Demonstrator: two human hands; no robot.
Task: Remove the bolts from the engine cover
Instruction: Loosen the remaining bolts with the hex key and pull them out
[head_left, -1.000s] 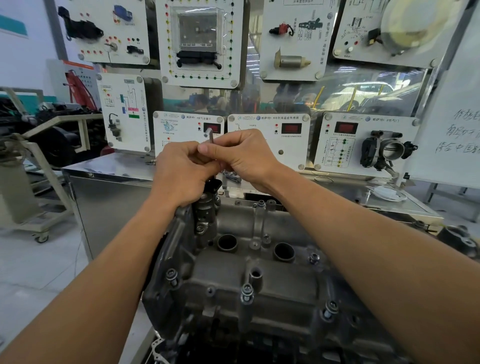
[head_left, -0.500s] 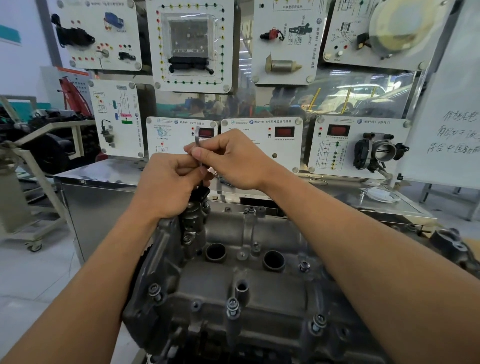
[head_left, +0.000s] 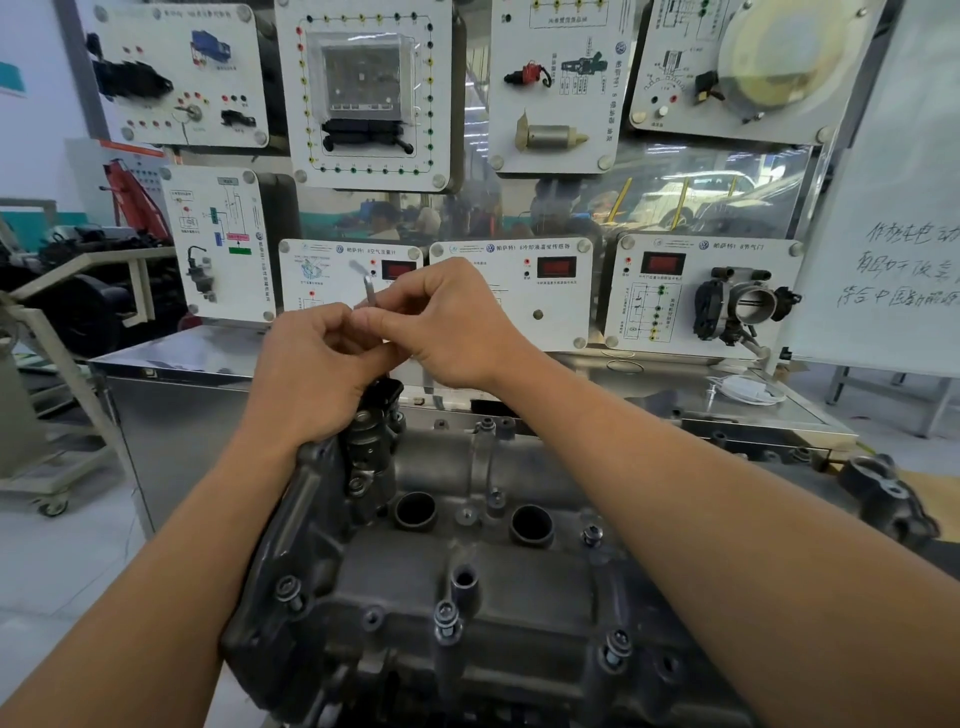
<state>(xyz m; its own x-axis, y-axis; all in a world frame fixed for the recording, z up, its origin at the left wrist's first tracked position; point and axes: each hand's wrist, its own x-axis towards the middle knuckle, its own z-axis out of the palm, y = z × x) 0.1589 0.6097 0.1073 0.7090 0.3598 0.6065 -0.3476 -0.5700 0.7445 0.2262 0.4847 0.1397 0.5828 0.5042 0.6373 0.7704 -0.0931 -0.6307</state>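
Engine cover (head_left: 467, 561), dark grey metal, low in the middle of the view, in front of a steel desk (head_left: 171, 358). Two round wells (head_left: 414, 509) sunk side by side in its top, both open upward, insides dark, contents hidden in shadow. Nearer the viewer, a small upright tube (head_left: 464, 578), likewise open and dark within. Bolts (head_left: 447, 618) seated in the cover: three along the near edge, heads standing proud of the metal, one just right of the right-hand well, one more at the far edge.

Both hands raised together above the cover's far left corner, apart from every bolt. Right hand (head_left: 457, 322) pinching a thin metal rod (head_left: 370, 295) between thumb and forefinger, other fingers curled under. Rod near upright, leaning slightly left, top end blurred. Left hand (head_left: 311, 369) curled into a loose fist, knuckles touching the right thumb; cannot tell whether closed round the rod's lower part.

On the desk behind, white panels (head_left: 511, 291) with small red displays, a throttle body (head_left: 748, 306) fixed to the rightmost one.

Against half a second ago: same pinch, same fist, same spot over the far left corner, rod standing much as before. Same bolts in the same holes. Against a second ago: slightly more of the rod showing above the fingers.
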